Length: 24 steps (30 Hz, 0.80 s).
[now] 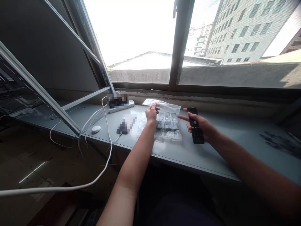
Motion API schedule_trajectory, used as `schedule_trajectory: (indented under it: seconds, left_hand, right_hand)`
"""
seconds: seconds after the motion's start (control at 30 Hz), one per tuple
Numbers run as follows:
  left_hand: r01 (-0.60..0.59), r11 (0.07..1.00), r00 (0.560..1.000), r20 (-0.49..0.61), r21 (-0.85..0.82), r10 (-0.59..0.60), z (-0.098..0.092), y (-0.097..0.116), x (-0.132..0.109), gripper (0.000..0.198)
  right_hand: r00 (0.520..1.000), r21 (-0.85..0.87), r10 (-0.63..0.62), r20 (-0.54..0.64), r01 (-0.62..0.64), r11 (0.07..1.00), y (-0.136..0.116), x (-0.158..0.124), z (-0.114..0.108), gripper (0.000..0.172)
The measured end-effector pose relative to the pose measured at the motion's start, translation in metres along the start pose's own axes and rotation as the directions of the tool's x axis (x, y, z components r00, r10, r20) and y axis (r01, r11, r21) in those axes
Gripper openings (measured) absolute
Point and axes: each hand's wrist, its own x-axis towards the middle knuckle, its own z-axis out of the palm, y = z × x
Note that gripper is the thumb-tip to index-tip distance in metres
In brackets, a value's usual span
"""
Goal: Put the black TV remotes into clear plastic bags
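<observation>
In my right hand (203,124) is a black remote control (196,130), held upright with its buttons facing me; the index finger points out to the left. My left hand (152,113) pinches a clear plastic bag (168,106) that stretches to the right above the table. Beneath it lie more clear plastic bags (172,135) on the grey table (188,157). A dark item (167,121) shows through the plastic; its kind cannot be made out.
A white power strip (122,106) stands by the window wall, partly blurred out. White cables (105,163) hang across the table's left front. A round white object (96,129) lies near a metal frame (47,91). Dark thin items (279,142) are at the right.
</observation>
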Motion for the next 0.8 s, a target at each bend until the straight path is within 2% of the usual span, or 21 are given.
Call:
schedule_trajectory:
  seconds: [0.13,0.3,0.47,0.57,0.8]
  left_hand:
    - [0.07,0.997,0.993,0.099,-0.013,-0.068,0.005,0.0,-0.004,0.011]
    - [0.12,0.993,0.964,0.236,0.011,-0.119,0.007,-0.003,-0.006,0.013]
    - [0.127,0.99,0.945,0.297,0.066,-0.141,0.006,-0.004,-0.007,0.009]
    - [0.155,0.988,0.958,0.24,0.031,-0.157,0.005,-0.004,-0.005,0.01]
    - [0.147,0.969,0.989,-0.005,-0.197,-0.151,0.002,0.0,0.007,0.014]
  right_hand:
    - [0.999,-0.062,-0.031,0.016,0.032,0.998,0.002,-0.003,0.004,0.045]
    - [0.999,-0.115,-0.014,0.038,0.019,0.993,0.003,-0.007,0.007,0.056]
    - [0.998,-0.137,-0.002,0.055,0.01,0.99,0.002,-0.009,0.006,0.065]
    - [0.997,-0.164,0.016,0.072,-0.004,0.986,0.001,-0.01,0.006,0.069]
    - [0.996,-0.269,0.017,0.092,0.009,0.963,0.002,-0.011,0.008,0.077]
